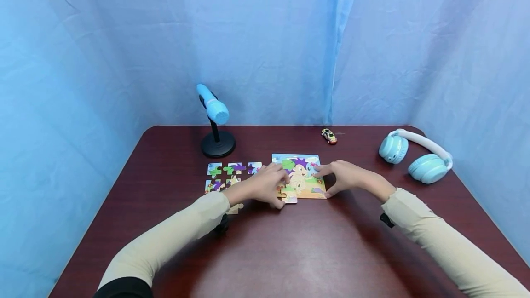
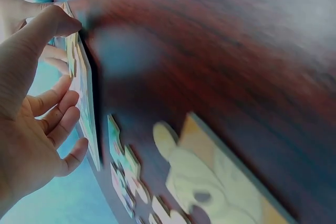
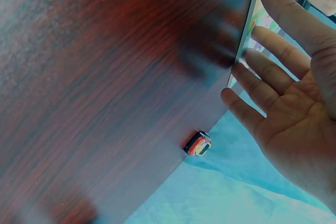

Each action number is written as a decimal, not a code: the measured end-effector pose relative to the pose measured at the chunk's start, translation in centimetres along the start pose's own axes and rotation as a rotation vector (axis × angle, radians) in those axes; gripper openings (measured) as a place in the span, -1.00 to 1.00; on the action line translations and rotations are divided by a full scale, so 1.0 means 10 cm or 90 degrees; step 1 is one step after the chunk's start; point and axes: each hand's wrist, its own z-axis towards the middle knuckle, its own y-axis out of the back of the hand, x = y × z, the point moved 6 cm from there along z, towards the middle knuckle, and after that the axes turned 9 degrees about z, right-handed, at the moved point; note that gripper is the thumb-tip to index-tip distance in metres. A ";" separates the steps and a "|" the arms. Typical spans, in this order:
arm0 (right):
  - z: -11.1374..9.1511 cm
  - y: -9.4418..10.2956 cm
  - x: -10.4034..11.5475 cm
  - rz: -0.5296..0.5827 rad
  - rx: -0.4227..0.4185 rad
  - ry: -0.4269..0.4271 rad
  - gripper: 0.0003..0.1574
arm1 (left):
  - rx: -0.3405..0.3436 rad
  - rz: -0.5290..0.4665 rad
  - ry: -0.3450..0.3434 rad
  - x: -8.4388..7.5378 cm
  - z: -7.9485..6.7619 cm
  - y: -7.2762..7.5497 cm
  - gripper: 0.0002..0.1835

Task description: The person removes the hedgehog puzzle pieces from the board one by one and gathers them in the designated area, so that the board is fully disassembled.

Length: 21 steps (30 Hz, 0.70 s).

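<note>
A flat jigsaw board with a purple-haired cartoon animal picture lies on the dark table. Over its lower left corner, my left hand pinches a puzzle piece between thumb and fingers; the piece shows edge-on in the left wrist view, partly hidden by the thumb. At the board's right side rests my right hand, thumb at the lower corner and fairly straight, spread fingers touching the edge. Several loose puzzle pieces lie left of the board, some hidden under the left forearm.
A blue microphone on a black stand is at the back left. Near the back edge sits a small toy car. Light blue headphones lie at the right. Blue curtains hang behind the table.
</note>
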 end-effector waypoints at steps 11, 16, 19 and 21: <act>0.01 0.00 -0.02 -0.004 0.000 0.006 -0.19 | -0.011 -0.006 -0.004 0.20 -0.36 0.07 -0.43; 0.01 0.00 -0.03 -0.004 -0.002 0.008 -0.19 | -0.021 -0.013 -0.002 0.28 -0.52 0.08 -0.44; 0.01 0.00 -0.03 -0.008 -0.002 0.011 -0.20 | -0.022 -0.008 0.001 0.33 -0.60 0.08 -0.43; 0.01 0.00 -0.02 -0.009 -0.002 0.011 -0.19 | -0.023 -0.006 0.002 0.35 -0.65 0.08 -0.44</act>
